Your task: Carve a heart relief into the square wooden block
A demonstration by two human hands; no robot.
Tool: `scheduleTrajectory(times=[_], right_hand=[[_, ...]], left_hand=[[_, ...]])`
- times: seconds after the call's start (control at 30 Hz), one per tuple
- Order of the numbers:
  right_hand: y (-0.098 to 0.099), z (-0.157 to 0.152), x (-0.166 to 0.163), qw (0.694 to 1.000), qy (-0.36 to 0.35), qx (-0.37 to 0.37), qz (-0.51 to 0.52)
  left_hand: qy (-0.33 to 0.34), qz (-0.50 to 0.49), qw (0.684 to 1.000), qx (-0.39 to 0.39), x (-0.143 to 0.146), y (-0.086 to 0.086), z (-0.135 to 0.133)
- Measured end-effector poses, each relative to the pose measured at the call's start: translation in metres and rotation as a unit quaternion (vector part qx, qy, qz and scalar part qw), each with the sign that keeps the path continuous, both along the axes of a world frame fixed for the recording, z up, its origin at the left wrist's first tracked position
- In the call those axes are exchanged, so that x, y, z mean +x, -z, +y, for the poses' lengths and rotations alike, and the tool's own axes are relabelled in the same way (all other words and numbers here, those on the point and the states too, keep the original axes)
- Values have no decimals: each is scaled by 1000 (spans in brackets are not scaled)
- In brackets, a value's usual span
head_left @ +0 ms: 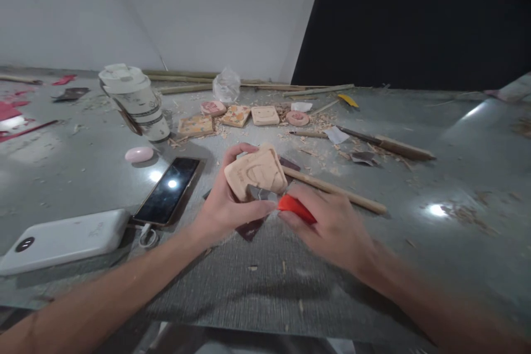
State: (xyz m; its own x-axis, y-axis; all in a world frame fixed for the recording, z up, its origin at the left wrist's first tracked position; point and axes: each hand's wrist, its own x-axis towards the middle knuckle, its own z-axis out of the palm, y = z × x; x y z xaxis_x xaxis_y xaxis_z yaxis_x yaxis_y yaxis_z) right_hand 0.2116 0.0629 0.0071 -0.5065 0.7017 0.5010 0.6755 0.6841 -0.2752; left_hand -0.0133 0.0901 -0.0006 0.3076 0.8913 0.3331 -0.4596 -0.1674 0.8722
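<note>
- The left hand has its grip clamped on a pale carved block, apparently so the carved face tilts up into view.
- The right hand is closed around a red-handled cutter; its blade is at the block's near edge, but whether they touch I cannot tell.
- The left thumb reaches toward the cutter, perhaps to steady it.
- The block is held above the bench, presumably giving the blade room.
- Decorated tiles lie farther back among shavings, likely keeping the near space free.
- The phone lies left, beside the power bank.
</note>
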Motion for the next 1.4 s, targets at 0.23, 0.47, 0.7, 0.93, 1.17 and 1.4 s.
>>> scheduleTrajectory(times=[0.23, 0.47, 0.7, 0.93, 1.17, 1.4], right_hand=[[0, -6, -5, 999, -26, -35, 10], [0, -8, -7, 998, -44, -47, 15], [-2, -11, -8, 998, -41, -40, 9], [-4, -12, -9, 998, -46, -47, 10], [-6, -10, -9, 997, -64, -44, 11], [-6, -12, -9, 997, -59, -46, 5]], left_hand=[[-24, 35, 999, 6, 3, 3, -3], [-23, 95, 995, 16, 2, 0, -7], [25, 107, 994, 20, 2, -6, -8], [18, 137, 990, 28, 0, -2, -8], [18, 167, 984, 57, -1, -14, -10], [25, 176, 983, 40, -4, -12, -11]])
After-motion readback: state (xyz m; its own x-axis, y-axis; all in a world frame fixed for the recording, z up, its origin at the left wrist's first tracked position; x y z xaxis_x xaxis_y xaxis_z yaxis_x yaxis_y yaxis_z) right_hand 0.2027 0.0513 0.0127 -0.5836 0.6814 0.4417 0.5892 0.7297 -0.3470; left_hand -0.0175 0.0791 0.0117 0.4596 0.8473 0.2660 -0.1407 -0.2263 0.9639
